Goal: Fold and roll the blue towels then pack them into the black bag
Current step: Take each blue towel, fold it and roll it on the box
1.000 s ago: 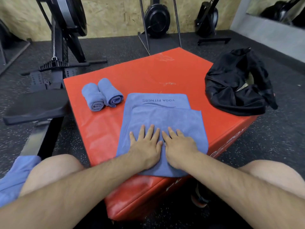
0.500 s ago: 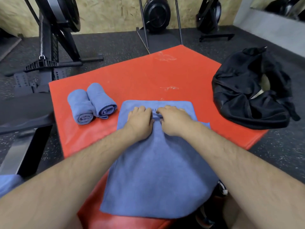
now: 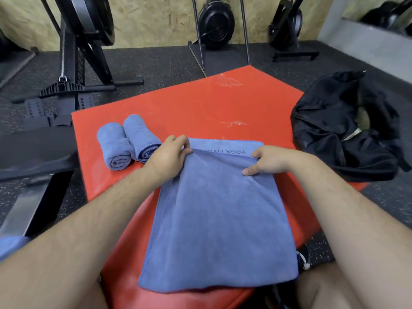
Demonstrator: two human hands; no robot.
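A folded blue towel (image 3: 218, 219) lies flat on the red padded box (image 3: 200, 103), its near end hanging over the front edge. My left hand (image 3: 169, 155) pinches the upper layer's far left corner. My right hand (image 3: 269, 160) pinches the far right corner of the same layer. Printed letters show on the layer underneath, between my hands. Two rolled blue towels (image 3: 127, 141) lie side by side to the left of my left hand. The black bag (image 3: 338, 134) sits open and slumped on the box's right side.
A black rowing machine (image 3: 73, 70) and its rail stand left of the box. Fan-wheel machines (image 3: 216, 21) line the back wall. More blue cloth (image 3: 9, 246) shows at the lower left edge, by my knee. Dark speckled rubber floor surrounds the box.
My hands slid from the towel's near part to its far edge, then spread apart to the two corners of the upper layer and took hold of them.
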